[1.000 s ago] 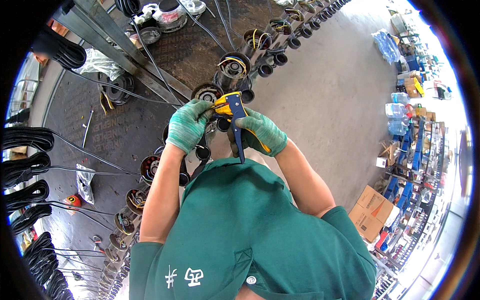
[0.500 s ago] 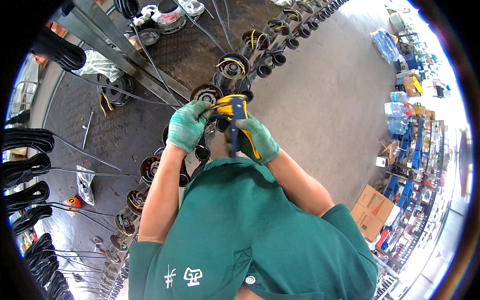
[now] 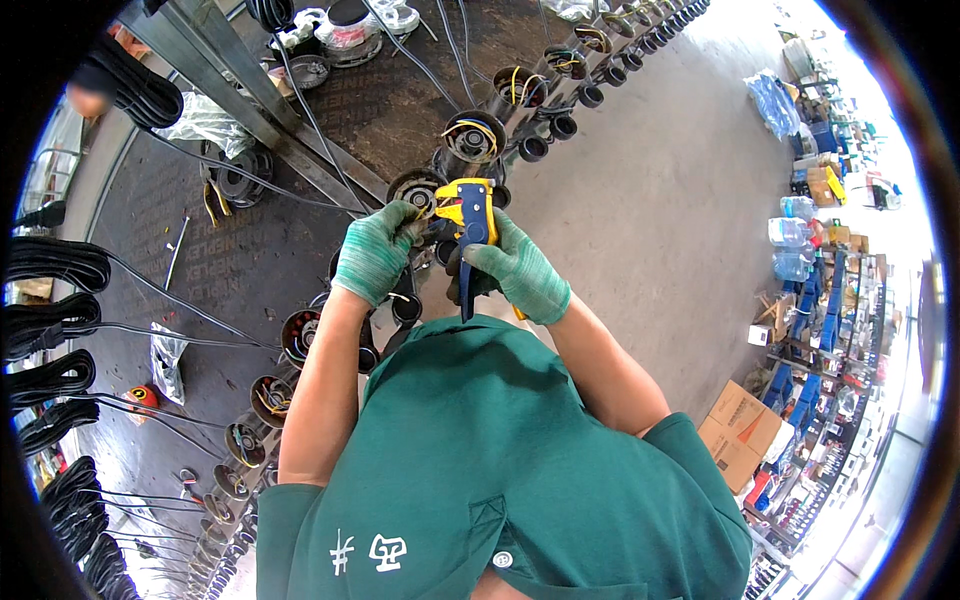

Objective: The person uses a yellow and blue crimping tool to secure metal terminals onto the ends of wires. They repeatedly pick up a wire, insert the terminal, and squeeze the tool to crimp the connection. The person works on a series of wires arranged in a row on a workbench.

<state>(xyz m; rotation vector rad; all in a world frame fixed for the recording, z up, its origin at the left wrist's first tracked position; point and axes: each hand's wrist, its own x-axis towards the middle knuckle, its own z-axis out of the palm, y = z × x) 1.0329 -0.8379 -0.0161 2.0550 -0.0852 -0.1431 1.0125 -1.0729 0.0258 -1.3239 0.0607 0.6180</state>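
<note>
Both my hands wear green knit gloves and meet in front of my chest. My right hand point(image 3: 525, 268) is wrapped round a blue and yellow wire stripper point(image 3: 478, 212), held upright with its yellow jaws at the top, pointing left. Thumb and fingers of my left hand point(image 3: 375, 257) pinch a thin wire point(image 3: 423, 213) close to those jaws; whether the jaws grip the wire is too small to tell. Just beyond lies an open round motor housing point(image 3: 413, 188) with a metal centre. Behind it, another housing point(image 3: 473, 137) has yellow wires looped inside its rim.
A long row of similar housings runs along the dark tabletop's edge point(image 3: 262, 402). Black cable bundles point(image 3: 58, 262) hang at the left, their leads crossing the table. A metal beam point(image 3: 240, 90) stands at the upper left. Right, across the floor, are a cardboard box point(image 3: 738, 432) and crowded shelves.
The wire stripper has turned more upright, with its yellow handle now mostly hidden behind my right hand. My left hand stays in nearly the same place.
</note>
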